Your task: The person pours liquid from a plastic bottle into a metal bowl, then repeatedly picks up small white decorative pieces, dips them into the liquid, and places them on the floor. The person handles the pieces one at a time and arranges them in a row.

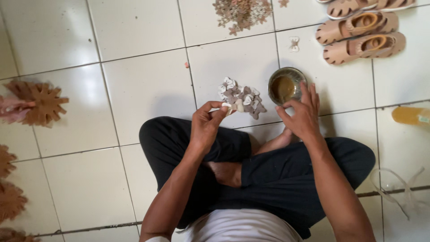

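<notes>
I sit cross-legged on a white tiled floor. My left hand (pixel 207 124) pinches a small pale bow-shaped piece (pixel 227 106) between thumb and fingers, just in front of my knee. My right hand (pixel 303 112) rests its fingertips on the near rim of a small round metal bowl (pixel 286 85) holding brownish glue-like liquid. Between the two hands lies a little heap of pale and brown bow-shaped pieces (pixel 242 97).
A larger pile of similar pieces (pixel 242 13) lies further ahead, with a single bow (pixel 294 43) near it. Tan sandals (pixel 360 38) stand at the upper right. Brown flower-shaped clusters (pixel 38 102) line the left edge. A yellow bottle (pixel 410 115) lies at right.
</notes>
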